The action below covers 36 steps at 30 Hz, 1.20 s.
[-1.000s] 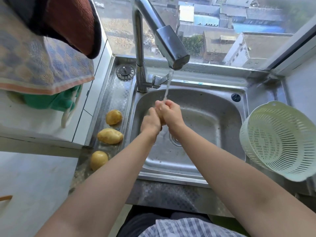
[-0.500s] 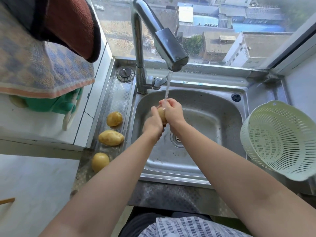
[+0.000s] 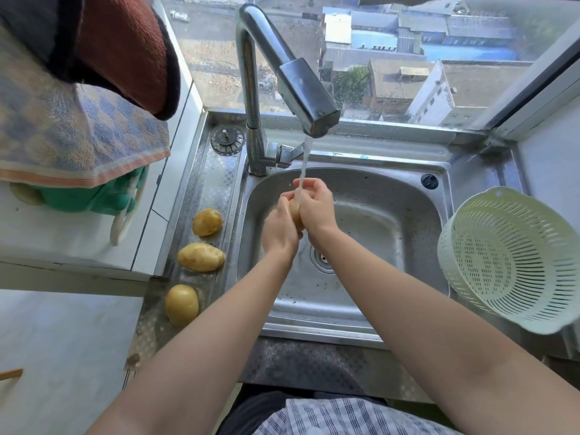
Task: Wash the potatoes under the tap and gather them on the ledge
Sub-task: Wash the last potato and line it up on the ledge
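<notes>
Sink (image 3: 392,196) | left hand (image 3: 279,235), right hand (image 3: 317,208) grip potato (image 3: 295,215) under running tap (image 3: 301,89)

Four potatoes (image 3: 207,221) (image 3: 201,256) (image 3: 181,304) (image 3: 295,215), one colander (image 3: 514,262), one tap (image 3: 309,98), one sink (image 3: 376,221).

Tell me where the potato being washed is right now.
Head view, mid-frame: the potato is held over the sink between the left hand and right hand, under the tap's stream, right of the potatoes on the ledge.

Head-worn view, steeply down and forward, close over the sink (image 3: 392,189).
</notes>
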Available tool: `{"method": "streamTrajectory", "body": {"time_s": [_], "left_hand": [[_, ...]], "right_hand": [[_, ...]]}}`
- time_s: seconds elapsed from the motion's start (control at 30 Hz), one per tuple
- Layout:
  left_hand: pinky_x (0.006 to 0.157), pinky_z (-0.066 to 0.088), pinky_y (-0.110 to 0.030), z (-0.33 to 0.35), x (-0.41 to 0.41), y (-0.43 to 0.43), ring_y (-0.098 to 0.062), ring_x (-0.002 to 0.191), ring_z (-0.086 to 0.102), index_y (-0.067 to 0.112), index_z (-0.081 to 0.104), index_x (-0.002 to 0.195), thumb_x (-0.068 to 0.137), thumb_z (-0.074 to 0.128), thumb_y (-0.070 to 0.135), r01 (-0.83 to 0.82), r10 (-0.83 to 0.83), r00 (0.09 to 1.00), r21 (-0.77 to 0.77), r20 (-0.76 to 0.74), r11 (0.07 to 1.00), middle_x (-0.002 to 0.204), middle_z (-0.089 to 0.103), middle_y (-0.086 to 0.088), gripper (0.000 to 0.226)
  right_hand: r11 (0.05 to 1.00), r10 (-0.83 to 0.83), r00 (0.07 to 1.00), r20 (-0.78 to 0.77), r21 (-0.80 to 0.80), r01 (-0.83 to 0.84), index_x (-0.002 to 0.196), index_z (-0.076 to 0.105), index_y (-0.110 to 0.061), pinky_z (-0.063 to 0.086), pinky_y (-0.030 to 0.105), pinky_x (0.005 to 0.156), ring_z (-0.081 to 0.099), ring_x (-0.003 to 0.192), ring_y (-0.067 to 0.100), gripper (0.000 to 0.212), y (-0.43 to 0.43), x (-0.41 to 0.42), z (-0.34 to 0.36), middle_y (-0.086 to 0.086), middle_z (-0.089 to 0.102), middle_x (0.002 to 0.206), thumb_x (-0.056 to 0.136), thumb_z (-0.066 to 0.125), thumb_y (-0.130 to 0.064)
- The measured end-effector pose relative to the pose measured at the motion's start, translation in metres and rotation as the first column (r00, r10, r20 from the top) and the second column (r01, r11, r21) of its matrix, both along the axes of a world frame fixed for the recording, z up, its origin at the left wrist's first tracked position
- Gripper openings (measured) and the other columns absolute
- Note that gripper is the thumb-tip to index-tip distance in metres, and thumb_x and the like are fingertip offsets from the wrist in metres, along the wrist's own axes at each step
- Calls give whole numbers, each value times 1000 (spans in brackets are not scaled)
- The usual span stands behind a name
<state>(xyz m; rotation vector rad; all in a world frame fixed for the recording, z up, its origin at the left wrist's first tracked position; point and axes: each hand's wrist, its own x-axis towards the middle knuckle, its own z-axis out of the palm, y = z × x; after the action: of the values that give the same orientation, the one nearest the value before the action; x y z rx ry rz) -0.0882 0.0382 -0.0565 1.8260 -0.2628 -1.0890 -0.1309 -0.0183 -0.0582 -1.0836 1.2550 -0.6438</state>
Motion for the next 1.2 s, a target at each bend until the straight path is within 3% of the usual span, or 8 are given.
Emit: {"method": "streamTrajectory", "body": {"time_s": [0.13,0.33,0.47,0.6,0.73,0.97,1.1,1.2], "left_hand": [[40,28,-20,3,5,0,-16,42,38,11,55,82,96,30,40,-4,6,995,18,-99,1000,60,47,-9,41],[37,21,-15,7,13,3,-13,38,24,14,44,61,95,18,45,40,15,962,195,-273,980,43,34,-1,53],[55,46,-29,-1,6,6,-25,59,55,13,59,72,88,19,72,151,-155,988,171,9,974,70,61,-11,72],[87,49,-41,-10,7,0,-35,97,62,7,62,105,93,25,60,86,-127,953,156,273,984,100,68,-15,65],[58,45,-34,-14,21,-1,-29,58,55,-2,65,106,91,17,52,-64,71,997,226,-24,972,63,58,-14,75],[83,52,-43,-6,6,0,-34,89,64,6,67,97,78,21,72,88,-116,959,116,260,989,94,70,-16,83],[48,37,-25,-5,20,-5,-22,49,45,9,58,79,93,25,46,-51,62,996,176,-59,983,58,54,-9,52],[43,27,-21,3,14,-1,-15,46,35,15,53,75,97,24,49,85,-73,993,126,-97,988,55,44,-3,50]], "right_hand": [[988,104,991,79,109,-112,105,61,-12,57,40,88,65,101,24,15,-1,-5,0,14,68,114,99,47,-13],[973,210,968,138,69,-221,93,65,-11,50,23,60,59,77,17,6,10,-11,1,9,64,89,88,66,-11],[992,-36,999,-18,121,38,74,65,-20,58,38,68,66,84,27,20,4,3,-12,11,69,85,91,55,-18],[998,-47,999,-24,49,48,83,66,-21,59,46,83,67,90,24,23,9,2,-8,10,72,96,96,47,-21],[982,182,966,184,17,-188,106,66,-5,56,24,65,62,85,15,17,16,-8,3,11,65,100,93,60,-15],[993,-115,993,12,18,114,90,63,-19,60,44,75,69,84,27,21,8,4,-4,11,72,93,98,43,-22],[987,159,973,166,-4,-161,112,61,-8,51,20,55,62,78,10,19,12,-5,5,2,65,95,96,55,-17],[999,42,994,101,24,-45,98,65,-11,56,28,61,64,80,16,10,5,-1,0,7,67,91,91,59,-12]]}}
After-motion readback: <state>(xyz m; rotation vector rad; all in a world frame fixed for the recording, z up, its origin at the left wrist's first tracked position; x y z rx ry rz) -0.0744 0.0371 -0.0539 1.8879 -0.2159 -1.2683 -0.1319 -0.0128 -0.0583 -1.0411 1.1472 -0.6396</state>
